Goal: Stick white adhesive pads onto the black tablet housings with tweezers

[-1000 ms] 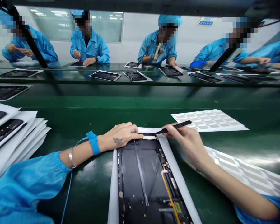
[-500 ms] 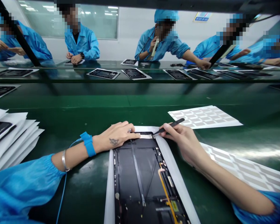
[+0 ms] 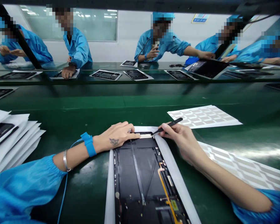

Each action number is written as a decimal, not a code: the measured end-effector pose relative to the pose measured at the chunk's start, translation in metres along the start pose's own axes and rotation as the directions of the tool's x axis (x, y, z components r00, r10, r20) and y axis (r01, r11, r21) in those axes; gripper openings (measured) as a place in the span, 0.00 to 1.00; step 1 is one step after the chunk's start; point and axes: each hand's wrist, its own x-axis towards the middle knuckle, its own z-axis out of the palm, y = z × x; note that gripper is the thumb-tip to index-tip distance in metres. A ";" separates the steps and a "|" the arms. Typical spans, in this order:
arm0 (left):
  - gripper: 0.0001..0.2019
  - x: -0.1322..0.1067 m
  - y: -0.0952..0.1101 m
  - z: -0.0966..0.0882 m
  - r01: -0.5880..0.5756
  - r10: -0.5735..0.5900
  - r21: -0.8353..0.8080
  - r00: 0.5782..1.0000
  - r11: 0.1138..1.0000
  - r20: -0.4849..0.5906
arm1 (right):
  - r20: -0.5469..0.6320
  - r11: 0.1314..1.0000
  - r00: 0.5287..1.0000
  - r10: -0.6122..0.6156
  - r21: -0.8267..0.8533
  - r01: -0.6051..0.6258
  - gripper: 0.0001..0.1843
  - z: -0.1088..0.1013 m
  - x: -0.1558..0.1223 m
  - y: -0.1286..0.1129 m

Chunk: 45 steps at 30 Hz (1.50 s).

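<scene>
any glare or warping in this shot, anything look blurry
In the head view, a pale streak of glare crosses the label sheet at right, soft white patches shine on the green bench mat beside the left forearm, the wide lens bows the frame's edges, and the right hand looks slightly smeared along its lower edge.

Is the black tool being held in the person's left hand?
No, the black tweezers are pinched in the right hand, while the left hand rests at the top edge of the dark tablet housing.
</scene>
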 end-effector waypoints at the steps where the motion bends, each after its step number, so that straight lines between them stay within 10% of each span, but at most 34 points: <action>1: 0.25 0.000 0.000 0.000 0.001 -0.001 0.001 1.000 1.000 0.002 | 0.000 1.000 1.000 0.002 0.003 -0.002 0.28 0.000 0.000 0.000; 16: 0.26 0.000 0.002 -0.005 0.008 -0.007 -0.008 1.000 1.000 0.025 | 0.040 0.988 0.996 -0.075 -0.130 0.080 0.29 -0.002 0.003 0.005; 24: 0.24 0.008 -0.002 -0.016 -0.041 0.040 0.011 0.996 0.999 0.084 | -0.039 0.988 0.997 -0.060 0.140 0.065 0.27 0.001 0.004 -0.005; 45: 0.25 0.027 0.022 -0.019 -0.016 -0.009 0.212 0.993 0.977 0.117 | 0.130 0.980 0.982 -0.137 0.163 0.115 0.24 0.004 -0.002 -0.009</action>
